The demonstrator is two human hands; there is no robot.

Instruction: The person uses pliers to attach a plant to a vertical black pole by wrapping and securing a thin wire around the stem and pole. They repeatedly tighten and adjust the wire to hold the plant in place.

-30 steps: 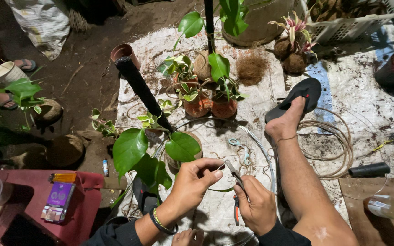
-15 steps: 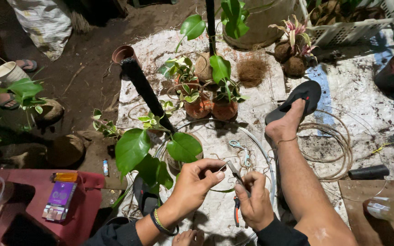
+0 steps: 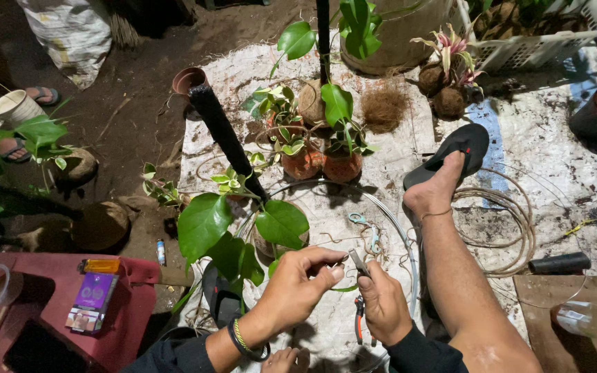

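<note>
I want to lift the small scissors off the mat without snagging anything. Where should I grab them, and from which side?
Take the small scissors by the pale blue finger loops at their far-left end, coming from above on the far side. They lie flat on the white mat, loops pointing away from the left hand and right hand; the blade end sits among loose wire, so avoid it.

we count two hands, left hand [image 3: 297, 284] and right hand [image 3: 383, 306], one pair of pliers [image 3: 359, 298], two small terracotta pots [image 3: 323, 166], one black flip-flop [image 3: 455, 152], one wire coil [image 3: 509, 221], two coconut-husk planters [image 3: 440, 90].
</note>
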